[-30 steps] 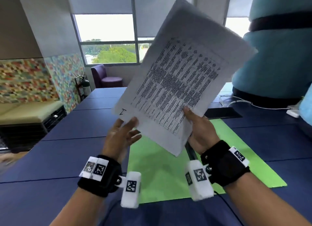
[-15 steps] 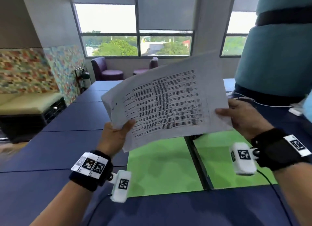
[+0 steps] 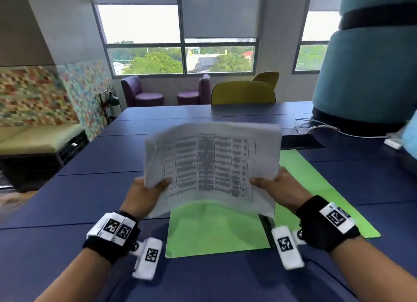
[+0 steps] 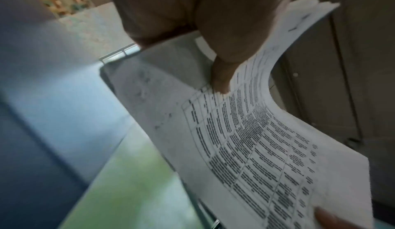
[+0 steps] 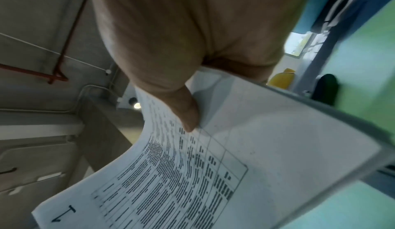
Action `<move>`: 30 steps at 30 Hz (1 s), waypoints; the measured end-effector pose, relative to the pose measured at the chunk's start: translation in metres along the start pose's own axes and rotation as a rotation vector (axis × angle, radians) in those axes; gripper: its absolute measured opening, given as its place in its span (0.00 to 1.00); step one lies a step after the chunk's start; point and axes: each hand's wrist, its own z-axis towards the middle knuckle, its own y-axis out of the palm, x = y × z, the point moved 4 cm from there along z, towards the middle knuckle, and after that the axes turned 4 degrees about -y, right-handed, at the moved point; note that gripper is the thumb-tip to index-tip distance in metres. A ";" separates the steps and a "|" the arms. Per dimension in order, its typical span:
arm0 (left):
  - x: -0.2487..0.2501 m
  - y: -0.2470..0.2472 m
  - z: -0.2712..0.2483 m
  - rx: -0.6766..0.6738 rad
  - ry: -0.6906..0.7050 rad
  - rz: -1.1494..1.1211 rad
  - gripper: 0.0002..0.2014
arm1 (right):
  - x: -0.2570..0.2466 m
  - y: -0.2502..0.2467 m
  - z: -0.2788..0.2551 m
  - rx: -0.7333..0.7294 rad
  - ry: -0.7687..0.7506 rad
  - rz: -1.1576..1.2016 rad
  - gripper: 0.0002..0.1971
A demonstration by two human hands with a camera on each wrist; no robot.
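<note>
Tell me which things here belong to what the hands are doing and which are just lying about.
In the job: printed sheets, gripped at both side edges by the left hand and right hand; probably the green folder lying open beneath.
Just lying about: white cable, white adapter, yellow chair, purple armchairs.

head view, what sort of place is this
Likely an office meeting room or lounge, several floors up: a long blue table, purple armchairs and yellow chairs by wide windows over treetops, and printed papers held above a green mat.
</note>
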 end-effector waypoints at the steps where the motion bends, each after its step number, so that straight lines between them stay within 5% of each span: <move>1: 0.005 -0.003 0.003 0.024 0.013 -0.017 0.03 | -0.009 0.000 0.000 0.009 -0.040 0.002 0.15; 4: 0.002 -0.004 0.003 0.033 0.010 -0.033 0.05 | -0.018 0.003 0.001 0.008 -0.094 -0.033 0.13; 8: -0.029 0.000 -0.003 -0.100 -0.124 0.110 0.35 | -0.004 0.013 -0.004 -0.144 -0.039 -0.256 0.12; 12: -0.002 0.001 -0.004 -0.231 -0.053 0.147 0.05 | -0.029 -0.018 0.007 -0.016 -0.083 -0.282 0.08; 13: 0.009 0.004 -0.010 -0.303 -0.034 0.112 0.07 | -0.039 -0.028 0.010 0.003 -0.100 -0.314 0.06; 18: 0.031 0.024 -0.029 -0.447 -0.111 -0.088 0.34 | -0.098 -0.061 0.020 -0.026 -0.144 -0.502 0.05; 21: 0.032 0.046 -0.038 -0.496 -0.192 -0.231 0.41 | -0.124 -0.073 0.031 -0.011 -0.161 -0.553 0.07; 25: 0.040 0.072 -0.038 -0.454 -0.277 -0.430 0.17 | -0.143 -0.086 0.047 -0.040 -0.157 -0.599 0.03; 28: 0.045 0.084 -0.027 -0.418 -0.198 -0.441 0.14 | -0.153 -0.095 0.068 0.030 -0.176 -0.550 0.04; 30: 0.044 0.089 -0.020 -0.376 -0.160 -0.440 0.14 | -0.153 -0.099 0.086 0.182 -0.248 -0.507 0.13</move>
